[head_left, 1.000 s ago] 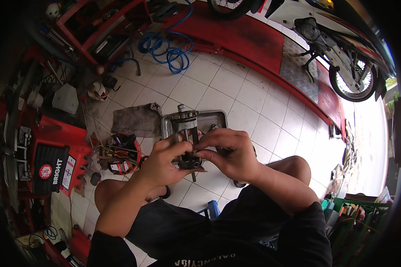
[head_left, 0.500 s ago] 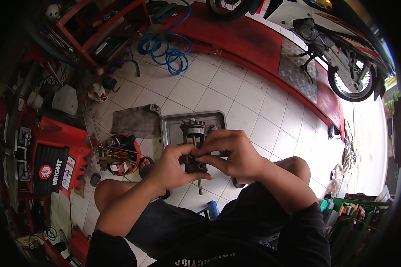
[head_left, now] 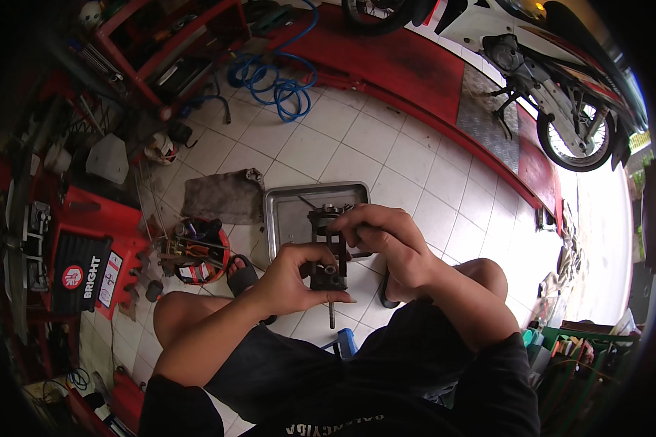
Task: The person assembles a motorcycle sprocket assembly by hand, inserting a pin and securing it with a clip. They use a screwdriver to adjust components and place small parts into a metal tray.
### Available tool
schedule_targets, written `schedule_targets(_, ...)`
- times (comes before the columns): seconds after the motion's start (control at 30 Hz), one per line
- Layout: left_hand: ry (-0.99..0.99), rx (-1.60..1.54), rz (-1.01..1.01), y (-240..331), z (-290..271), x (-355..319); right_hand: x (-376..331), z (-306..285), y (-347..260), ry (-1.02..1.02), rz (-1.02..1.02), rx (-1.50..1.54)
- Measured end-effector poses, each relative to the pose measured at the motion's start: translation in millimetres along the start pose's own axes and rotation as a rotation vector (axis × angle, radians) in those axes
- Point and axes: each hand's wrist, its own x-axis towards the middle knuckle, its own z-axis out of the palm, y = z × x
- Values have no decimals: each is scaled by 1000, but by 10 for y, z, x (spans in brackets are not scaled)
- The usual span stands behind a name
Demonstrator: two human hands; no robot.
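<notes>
Left hand [head_left: 288,280]: closed round the near end of a dark metal assembly [head_left: 328,280] with rods and a ringed top.
Assembly: between the hands, long axis pointing away from the person.
Right hand [head_left: 397,244]: fingers bent, nearer the ringed far end; cannot tell whether gripping.
Silver rectangular metal tray [head_left: 288,218]: behind the assembly, left edge beside a grey stained cloth [head_left: 222,200].

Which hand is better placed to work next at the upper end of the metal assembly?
Probably the right hand: its fingers are at the upper end of the metal assembly. The left hand grips the lower part, so it looks better placed to steady it.
</notes>
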Motion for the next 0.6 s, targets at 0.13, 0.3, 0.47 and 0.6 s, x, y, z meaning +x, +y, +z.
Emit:
schedule_targets(0.13,30,-86,77,-18,32,20,-27,38,-69,0,35,-9)
schedule_targets(0.3,-11,-66,-50,49,-18,-28,-49,125,-97,9,-79,-30)
schedule_targets(0.47,-15,-15,-2,6,-14,-41,-106,254,-51,159,-135,139)
schedule_targets(0.6,-44,-25,-22,158,-3,-19,-131,254,-53,123,-179,69)
